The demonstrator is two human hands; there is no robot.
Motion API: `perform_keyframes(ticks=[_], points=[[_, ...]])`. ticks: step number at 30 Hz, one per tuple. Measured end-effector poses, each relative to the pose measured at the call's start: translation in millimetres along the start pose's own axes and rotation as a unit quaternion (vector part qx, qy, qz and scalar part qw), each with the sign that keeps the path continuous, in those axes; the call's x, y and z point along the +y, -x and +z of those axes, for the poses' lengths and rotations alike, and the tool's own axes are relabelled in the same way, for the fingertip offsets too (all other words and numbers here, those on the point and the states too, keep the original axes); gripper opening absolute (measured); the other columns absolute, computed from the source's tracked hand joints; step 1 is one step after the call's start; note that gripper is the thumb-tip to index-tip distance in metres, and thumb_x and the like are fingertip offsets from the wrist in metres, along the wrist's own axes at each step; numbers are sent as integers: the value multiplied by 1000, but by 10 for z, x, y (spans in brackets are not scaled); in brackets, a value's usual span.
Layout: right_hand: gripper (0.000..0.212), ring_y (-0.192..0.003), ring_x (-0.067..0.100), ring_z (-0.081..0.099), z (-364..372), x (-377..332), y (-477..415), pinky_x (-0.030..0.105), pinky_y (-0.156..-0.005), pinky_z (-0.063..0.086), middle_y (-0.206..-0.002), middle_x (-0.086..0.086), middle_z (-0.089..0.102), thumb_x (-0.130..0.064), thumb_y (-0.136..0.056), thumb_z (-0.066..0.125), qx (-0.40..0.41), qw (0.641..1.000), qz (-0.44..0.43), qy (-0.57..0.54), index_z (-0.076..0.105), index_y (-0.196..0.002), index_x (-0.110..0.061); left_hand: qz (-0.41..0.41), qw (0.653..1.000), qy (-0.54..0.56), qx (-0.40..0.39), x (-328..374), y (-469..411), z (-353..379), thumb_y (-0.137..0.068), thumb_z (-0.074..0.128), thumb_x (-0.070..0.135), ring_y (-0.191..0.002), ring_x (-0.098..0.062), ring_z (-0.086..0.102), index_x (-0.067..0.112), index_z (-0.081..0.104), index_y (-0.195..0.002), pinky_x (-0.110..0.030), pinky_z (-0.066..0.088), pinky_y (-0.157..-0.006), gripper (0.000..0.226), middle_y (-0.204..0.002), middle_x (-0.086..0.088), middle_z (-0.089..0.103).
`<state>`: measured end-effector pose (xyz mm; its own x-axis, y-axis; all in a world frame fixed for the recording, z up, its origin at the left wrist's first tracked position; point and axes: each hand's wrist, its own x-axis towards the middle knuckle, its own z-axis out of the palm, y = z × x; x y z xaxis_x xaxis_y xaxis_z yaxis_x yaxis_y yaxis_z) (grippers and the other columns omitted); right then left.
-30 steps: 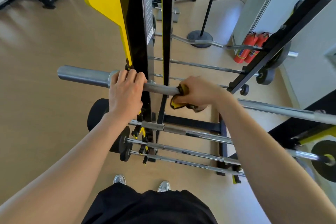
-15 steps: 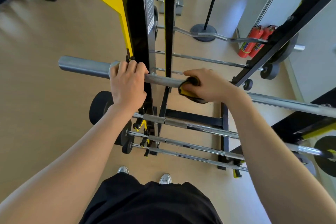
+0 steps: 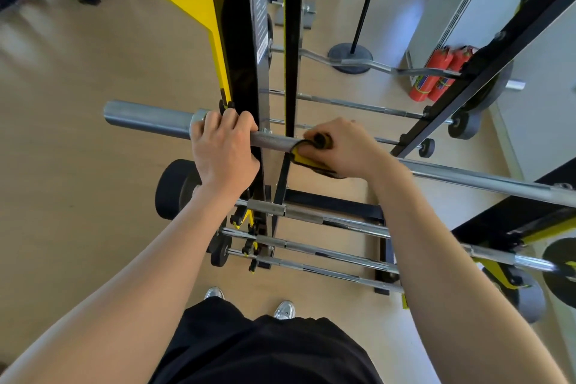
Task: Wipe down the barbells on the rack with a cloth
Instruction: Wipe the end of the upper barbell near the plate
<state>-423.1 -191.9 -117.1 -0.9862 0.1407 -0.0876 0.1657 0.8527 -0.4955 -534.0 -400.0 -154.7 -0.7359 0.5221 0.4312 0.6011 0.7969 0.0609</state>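
A steel barbell (image 3: 149,118) lies across the black and yellow rack (image 3: 240,40) at chest height. My left hand (image 3: 223,151) grips the bar just right of its thick sleeve. A yellow and black cloth (image 3: 307,159) is wrapped round the bar a little further right, and my right hand (image 3: 346,146) grips the bar through it. Several more chrome barbells (image 3: 327,254) rest on lower pegs of the rack, and thinner bars (image 3: 358,106) sit behind it.
Two red fire extinguishers (image 3: 434,78) lie by the white wall at the right. A standing fan (image 3: 358,25) is behind the rack. A black weight plate (image 3: 174,187) sits low at the left and another rack's plates (image 3: 561,274) at the far right. My shoes (image 3: 283,310) stand near the rack's base.
My right hand has slid the cloth slightly to the right along the bar and turned it round the shaft. My left hand keeps its grip in the same place.
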Motion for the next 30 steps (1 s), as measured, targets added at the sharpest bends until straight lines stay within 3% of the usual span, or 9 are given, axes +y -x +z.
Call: perform_keyframes(ticks=[5, 8, 11, 14, 19, 22, 24, 27, 30], points=[[32, -76, 12, 61, 375, -439, -284, 22, -56, 37, -86, -6, 64, -54, -100, 62, 83, 988, 36, 124, 70, -112, -25, 14, 1000, -2, -7, -16, -5, 22, -84, 70, 31, -104, -22, 52, 30, 59, -109, -44, 41, -98, 28, -103, 6, 60], [31, -80, 17, 62, 535, -708, -517, 30, -66, 49, -89, -3, 61, -50, -100, 63, 88, 989, 31, 118, 67, -115, -23, 48, 999, -5, -13, -87, 30, -9, -77, 72, 24, -114, -25, 49, 27, 59, -118, -44, 39, -100, 43, -115, 5, 61], [45, -79, 17, 62, 445, -660, -437, 29, -63, 45, -92, -4, 64, -62, -97, 60, 93, 989, 38, 105, 66, -121, -24, 72, 997, 21, 2, -157, 86, -78, -73, 70, 13, -123, -29, 44, 23, 53, -134, -43, 37, -105, 64, -134, -2, 51], [56, -83, 16, 63, 359, -487, -192, 28, -62, 45, -96, -6, 63, -66, -93, 64, 103, 990, 65, 70, 56, -129, -24, 5, 996, 70, 47, -252, 164, -89, -76, 70, 12, -135, -32, 41, 15, 46, -142, -46, 32, -115, 70, -144, -10, 43], [76, -76, 19, 67, 587, -688, -260, 37, -67, 59, -90, -2, 66, -68, -83, 75, 206, 969, 113, 81, 42, -127, -15, -83, 989, 123, 12, -275, 186, 90, -77, 82, 22, -149, -34, 32, 9, 43, -143, -58, 26, -122, 78, -153, -13, 39], [69, -96, 26, 70, 855, -996, -488, 46, -90, 54, -97, 1, 70, -44, -84, 85, 267, 953, 109, 91, 41, -126, -13, -110, 982, 147, 47, -209, 177, 108, -79, 80, 24, -147, -30, 37, 14, 45, -138, -58, 30, -118, 70, -151, -8, 42], [61, -104, 30, 68, 952, -1060, -552, 50, -97, 51, -101, 4, 72, -27, -86, 83, 280, 949, 118, 86, 41, -127, -10, -115, 977, 167, 62, -203, 192, 91, -80, 79, 23, -146, -28, 39, 16, 41, -141, -58, 33, -115, 72, -150, -5, 43], [71, -87, 22, 72, 1000, -923, -522, 44, -90, 56, -87, -3, 70, -39, -78, 90, 320, 937, 110, 89, 42, -122, -11, -97, 981, 165, 44, -241, 226, 69, -74, 76, 8, -145, -28, 38, 16, 38, -142, -60, 32, -113, 78, -150, -6, 42], [76, -78, 18, 69, 956, -850, -525, 37, -87, 51, -83, -8, 65, -54, -77, 85, 301, 947, 89, 62, 40, -122, -12, -97, 982, 158, 28, -258, 234, 54, -72, 76, 8, -145, -28, 37, 15, 40, -141, -59, 31, -114, 78, -151, -7, 39]])
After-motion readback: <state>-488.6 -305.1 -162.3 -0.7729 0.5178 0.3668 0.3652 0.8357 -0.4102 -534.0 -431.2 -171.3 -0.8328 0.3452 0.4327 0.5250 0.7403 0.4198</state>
